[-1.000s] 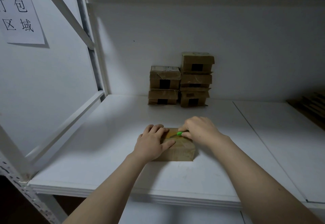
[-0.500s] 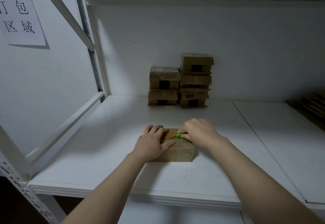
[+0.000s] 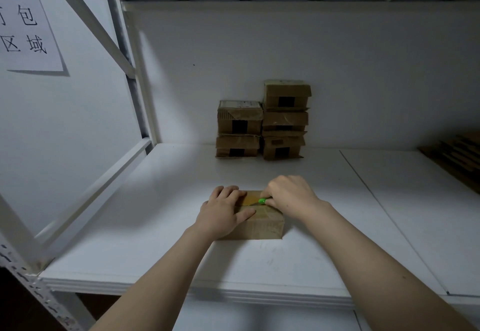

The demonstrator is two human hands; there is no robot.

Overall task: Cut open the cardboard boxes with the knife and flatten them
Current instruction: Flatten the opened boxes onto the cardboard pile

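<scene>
Early stage, by my read. Box (image 3: 262, 224) sits near-centre on shelf (image 3: 181, 239). L hand (image 3: 223, 211) lies flat on its top, fingers straight. R hand (image 3: 288, 195) is clamped on green knife (image 3: 261, 201) at the top seam. Nothing flattened here yet. Far stack (image 3: 262, 123) at the wall looks uncut.

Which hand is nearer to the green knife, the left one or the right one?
Right. The right hand grips the green knife on top of the box; the left hand presses flat on that box, just left of the knife.
</scene>
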